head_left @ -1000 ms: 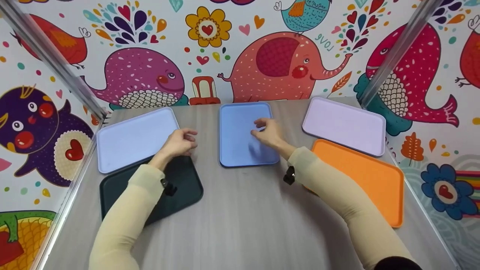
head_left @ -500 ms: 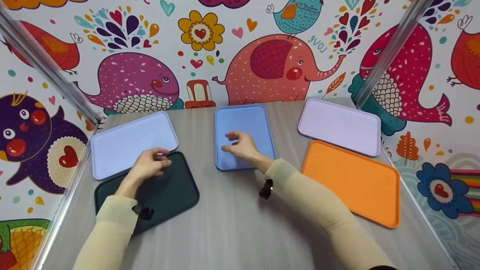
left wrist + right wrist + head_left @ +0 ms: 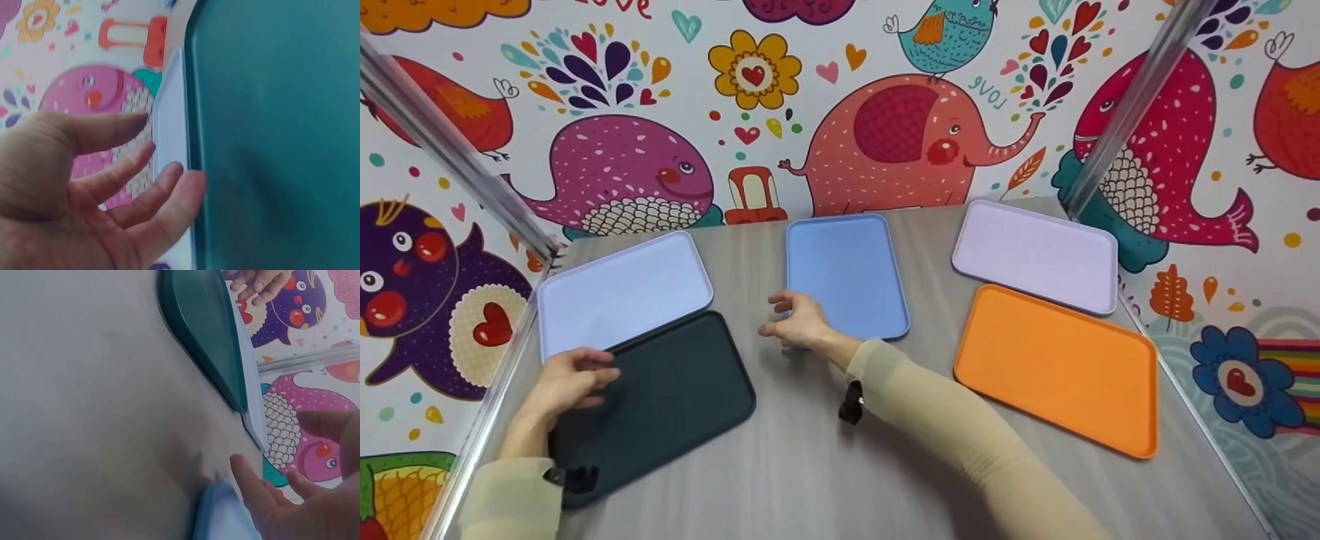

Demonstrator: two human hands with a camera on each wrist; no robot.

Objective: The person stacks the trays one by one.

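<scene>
My left hand [image 3: 570, 384] hovers over the left end of a dark green tray [image 3: 675, 390], fingers loosely bent and parted from the thumb. Nothing lies between those fingers in the left wrist view, where the green tray [image 3: 281, 112] fills the right side. My right hand [image 3: 799, 321] is over the near left corner of a blue tray [image 3: 847, 270], its fingers spread and holding nothing. In the right wrist view the blue tray [image 3: 225, 517] shows below the fingers. A pale blue tray [image 3: 622, 289] lies behind the green one, partly covered by my left hand.
On the right, a lilac tray [image 3: 1039, 255] lies behind an orange tray [image 3: 1057, 367]. All rest on a grey wood-grain table [image 3: 780, 465]. A wall with cartoon animals [image 3: 900, 150] stands at the back, and metal posts [image 3: 1140, 112] rise at the corners.
My left hand has moved left and toward me, from the pale blue tray's right end to over the green tray. My right hand has swept left across the blue tray to its near left corner.
</scene>
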